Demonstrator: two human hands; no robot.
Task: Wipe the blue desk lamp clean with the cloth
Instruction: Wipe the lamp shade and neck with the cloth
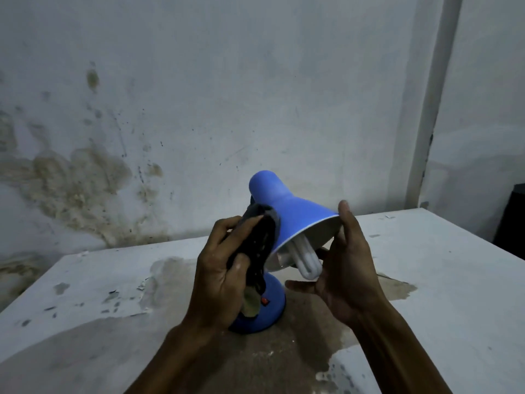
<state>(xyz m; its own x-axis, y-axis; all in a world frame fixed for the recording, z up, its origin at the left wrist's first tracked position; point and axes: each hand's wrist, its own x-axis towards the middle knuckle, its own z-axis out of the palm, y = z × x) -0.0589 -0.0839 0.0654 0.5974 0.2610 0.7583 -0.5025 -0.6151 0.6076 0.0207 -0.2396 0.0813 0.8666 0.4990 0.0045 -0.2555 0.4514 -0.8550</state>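
The blue desk lamp [287,207] stands on the table, its cone shade tilted toward me with a white spiral bulb [308,261] showing inside. Its round blue base [272,305] carries a red switch. My left hand [221,268] grips a dark cloth [260,243] and presses it against the left side of the shade. My right hand [346,260] holds the shade's rim, thumb on the upper edge and fingers under it. The lamp's neck is hidden behind the cloth and my left hand.
The white table [443,280] has peeling paint and a brown worn patch around the lamp. A stained wall rises right behind it. A white pipe [434,103] runs up the wall at right, and a dark object [511,217] stands at the far right edge.
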